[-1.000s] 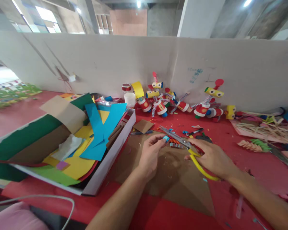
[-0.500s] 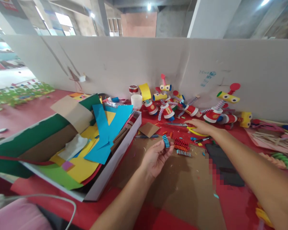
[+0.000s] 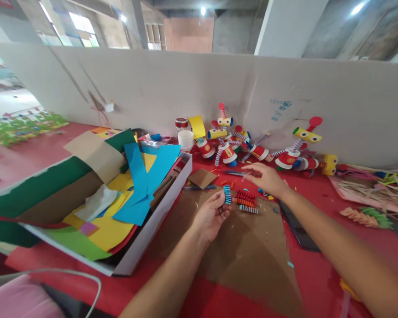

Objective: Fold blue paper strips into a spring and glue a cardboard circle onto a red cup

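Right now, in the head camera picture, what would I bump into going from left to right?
Box of coloured paper, left hand holding blue pleated paper strip, right hand, peach pleated paper, green pleated paper.

Left of the left grip, an open white box holds paper sheets, blue ones on top. Beyond that grip, a red-lidded jar and white paper cups stand near the grey partition. Paper-cup figures cluster beyond the right grip. Nearer the wearer than that grip lies a black smartphone; well to its right, pale thin strips are heaped.
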A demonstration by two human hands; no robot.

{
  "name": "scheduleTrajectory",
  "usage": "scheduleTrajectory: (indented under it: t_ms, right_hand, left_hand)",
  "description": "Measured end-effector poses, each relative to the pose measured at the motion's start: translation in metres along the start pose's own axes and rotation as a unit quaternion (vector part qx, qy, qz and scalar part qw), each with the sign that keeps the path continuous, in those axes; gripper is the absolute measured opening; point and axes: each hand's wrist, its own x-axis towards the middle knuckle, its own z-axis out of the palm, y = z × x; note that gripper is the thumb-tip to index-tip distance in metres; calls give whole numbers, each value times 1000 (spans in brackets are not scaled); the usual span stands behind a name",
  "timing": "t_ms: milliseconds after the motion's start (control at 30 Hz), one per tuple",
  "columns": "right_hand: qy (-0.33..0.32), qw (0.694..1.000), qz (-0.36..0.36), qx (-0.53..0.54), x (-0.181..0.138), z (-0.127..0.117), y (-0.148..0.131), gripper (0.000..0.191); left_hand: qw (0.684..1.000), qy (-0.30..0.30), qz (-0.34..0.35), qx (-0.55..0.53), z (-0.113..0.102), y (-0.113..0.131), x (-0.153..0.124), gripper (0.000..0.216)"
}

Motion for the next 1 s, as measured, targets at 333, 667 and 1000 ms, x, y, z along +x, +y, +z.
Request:
scheduleTrajectory:
  t_ms: [333, 667, 1000]
  right_hand:
    - [94, 972, 101, 191, -90, 46, -91, 52]
    - [153, 960, 109, 207, -87, 47, -83, 19]
    - [99, 977, 99, 161, -77, 12, -73, 22]
  left_hand:
    - [997, 26, 20, 68, 1, -12, 1, 11]
    - [999, -12, -31, 25, 4, -13, -2, 6]
    - [998, -25, -42, -39, 11, -13, -4, 20]
